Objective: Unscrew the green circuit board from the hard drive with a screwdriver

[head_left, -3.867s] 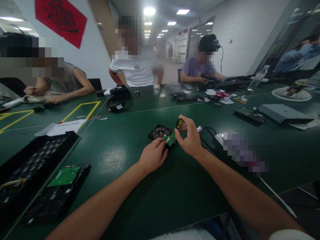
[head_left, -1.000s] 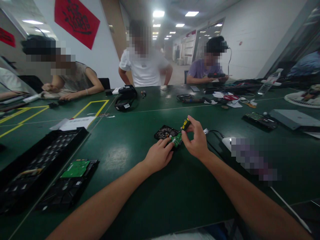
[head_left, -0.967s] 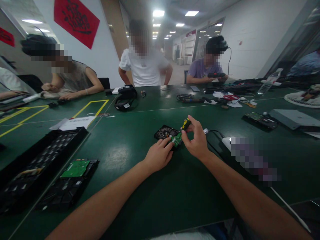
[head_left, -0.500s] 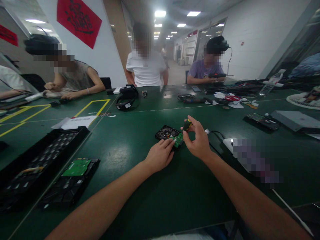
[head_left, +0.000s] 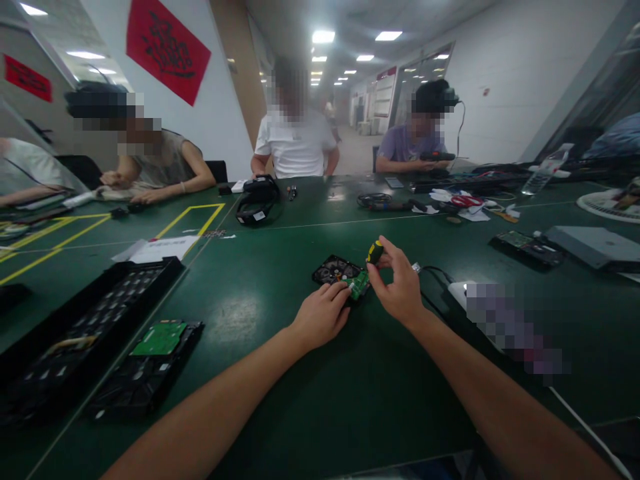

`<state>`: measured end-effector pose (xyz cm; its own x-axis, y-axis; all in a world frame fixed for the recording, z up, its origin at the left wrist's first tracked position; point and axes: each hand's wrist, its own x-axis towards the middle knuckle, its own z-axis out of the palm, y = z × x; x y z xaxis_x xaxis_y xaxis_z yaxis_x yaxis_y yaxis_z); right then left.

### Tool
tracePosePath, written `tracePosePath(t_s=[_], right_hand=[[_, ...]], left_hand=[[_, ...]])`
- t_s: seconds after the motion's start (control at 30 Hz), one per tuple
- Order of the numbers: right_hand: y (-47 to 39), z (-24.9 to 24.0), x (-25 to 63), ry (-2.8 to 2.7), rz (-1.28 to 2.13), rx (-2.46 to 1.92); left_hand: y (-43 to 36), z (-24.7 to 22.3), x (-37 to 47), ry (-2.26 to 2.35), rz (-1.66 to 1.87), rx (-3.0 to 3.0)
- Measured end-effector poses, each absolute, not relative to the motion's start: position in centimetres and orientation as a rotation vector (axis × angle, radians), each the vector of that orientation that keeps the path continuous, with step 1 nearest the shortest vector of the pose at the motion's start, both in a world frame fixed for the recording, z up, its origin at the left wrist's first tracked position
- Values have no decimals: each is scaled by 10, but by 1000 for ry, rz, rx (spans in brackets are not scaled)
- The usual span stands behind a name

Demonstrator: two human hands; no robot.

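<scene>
In the middle of the table lies a black hard drive (head_left: 336,267) with a green circuit board (head_left: 359,285) on its near right side. My left hand (head_left: 323,313) is laid against its near edge, fingertips on the board, holding the drive. A short black-and-yellow screwdriver (head_left: 375,252) is pinched by its handle between the fingers of my right hand (head_left: 400,280). It stands nearly upright over the board's right end. Its tip is too small to make out.
At left are a second hard drive (head_left: 150,367) and a long black tray (head_left: 95,333). A white power bank-like device (head_left: 457,290) with cables lies at right. Beyond it are another drive (head_left: 525,248) and a grey metal box (head_left: 595,243). Several people sit across the table (head_left: 280,253).
The view has shifted slightly, so everything sits a little lower and further right. The screwdriver handle shows more yellow, as if turned. Both hands keep their places at the hard drive.
</scene>
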<state>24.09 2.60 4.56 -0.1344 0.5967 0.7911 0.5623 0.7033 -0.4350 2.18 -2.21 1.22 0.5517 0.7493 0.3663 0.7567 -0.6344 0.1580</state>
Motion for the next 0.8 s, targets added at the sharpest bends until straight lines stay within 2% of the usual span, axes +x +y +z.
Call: tracePosePath(t_s=[0.8], right_hand=[[23,53,233,-1768,82,-834]], left_hand=[[-20,8,21,-1381,-786,-2751]])
